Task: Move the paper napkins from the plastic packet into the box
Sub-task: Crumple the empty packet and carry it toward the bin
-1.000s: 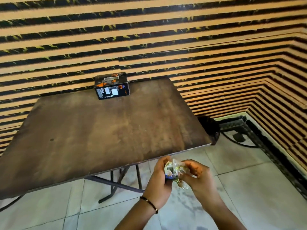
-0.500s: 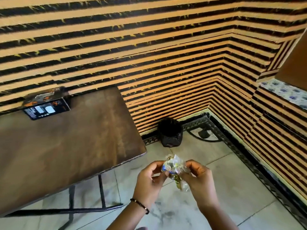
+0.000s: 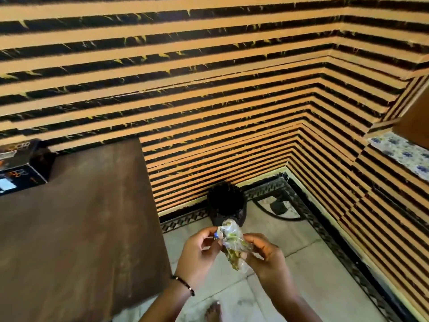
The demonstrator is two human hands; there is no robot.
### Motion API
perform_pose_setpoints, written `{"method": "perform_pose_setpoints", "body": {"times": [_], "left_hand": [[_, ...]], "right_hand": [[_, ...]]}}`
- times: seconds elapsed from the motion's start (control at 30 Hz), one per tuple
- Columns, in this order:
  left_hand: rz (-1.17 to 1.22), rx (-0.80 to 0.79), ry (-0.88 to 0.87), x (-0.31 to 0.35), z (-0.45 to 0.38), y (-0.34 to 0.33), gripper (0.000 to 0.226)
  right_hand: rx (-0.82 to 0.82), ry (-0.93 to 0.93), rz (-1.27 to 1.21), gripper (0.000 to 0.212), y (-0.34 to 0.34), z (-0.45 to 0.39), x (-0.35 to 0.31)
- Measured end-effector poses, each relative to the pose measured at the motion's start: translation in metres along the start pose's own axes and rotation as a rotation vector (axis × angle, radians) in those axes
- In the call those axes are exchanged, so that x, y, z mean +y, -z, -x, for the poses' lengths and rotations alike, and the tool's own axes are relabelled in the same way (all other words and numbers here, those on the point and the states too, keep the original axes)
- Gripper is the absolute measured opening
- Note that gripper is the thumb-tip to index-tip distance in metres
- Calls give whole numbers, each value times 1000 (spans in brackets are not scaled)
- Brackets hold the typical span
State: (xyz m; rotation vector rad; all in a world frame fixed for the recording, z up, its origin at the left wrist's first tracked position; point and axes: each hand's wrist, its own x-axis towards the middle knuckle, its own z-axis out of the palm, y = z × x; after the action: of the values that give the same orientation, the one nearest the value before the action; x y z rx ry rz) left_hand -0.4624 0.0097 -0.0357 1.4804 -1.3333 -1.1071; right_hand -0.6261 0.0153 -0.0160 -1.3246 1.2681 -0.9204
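The crumpled plastic packet [image 3: 232, 242] is held over the tiled floor [image 3: 301, 263], to the right of the desk [image 3: 81, 228], pinched on one side by the left hand [image 3: 197, 252] and on the other by the right hand [image 3: 264, 254]. The box [image 3: 18, 166] sits at the desk's far left edge, well apart; a black bin [image 3: 226, 201] stands by the striped wall

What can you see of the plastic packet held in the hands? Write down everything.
The plastic packet is clear, crinkled film with green and yellow print and a blue bit near its upper left. It is crumpled and held in the air over the tiled floor, right of the table. The left hand and the right hand pinch it from either side.
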Motion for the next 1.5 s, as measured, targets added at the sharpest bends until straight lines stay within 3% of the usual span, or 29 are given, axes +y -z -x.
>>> {"method": "perform_pose_setpoints", "body": {"times": [0.2, 0.4, 0.5, 0.67, 0.87, 1.0, 1.13, 1.2, 1.37, 1.5], "left_hand": [[7, -219, -3, 12, -86, 6, 10], [-61, -329, 111, -10, -154, 14, 16], [-21, -254, 152, -19, -185, 0, 22], [49, -10, 264, -41, -246, -41, 12], [59, 84, 481, -63, -322, -96, 25], [49, 122, 574, -88, -369, -123, 8], [78, 295, 725, -146, -402, -141, 26], [75, 371, 817, -180, -416, -147, 25], [25, 313, 974, -278, -441, -160, 46], [-15, 317, 1023, -351, -456, -173, 33]], "right_hand": [[-59, -48, 50, 32, 20, -104, -6], [-277, -289, -97, 53, 30, -174, 8], [-287, -332, -34, 44, 38, -216, 21], [-261, -329, 123, 25, 58, -304, 53], [-507, -326, 354, 25, 101, -418, 87], [-703, -209, 582, 21, 118, -484, 111], [-731, -104, 723, 36, 110, -553, 151], [-728, -94, 759, 34, 99, -583, 180], [-717, -105, 852, 18, 66, -631, 288], [-795, -98, 913, 21, 28, -651, 372]]}}
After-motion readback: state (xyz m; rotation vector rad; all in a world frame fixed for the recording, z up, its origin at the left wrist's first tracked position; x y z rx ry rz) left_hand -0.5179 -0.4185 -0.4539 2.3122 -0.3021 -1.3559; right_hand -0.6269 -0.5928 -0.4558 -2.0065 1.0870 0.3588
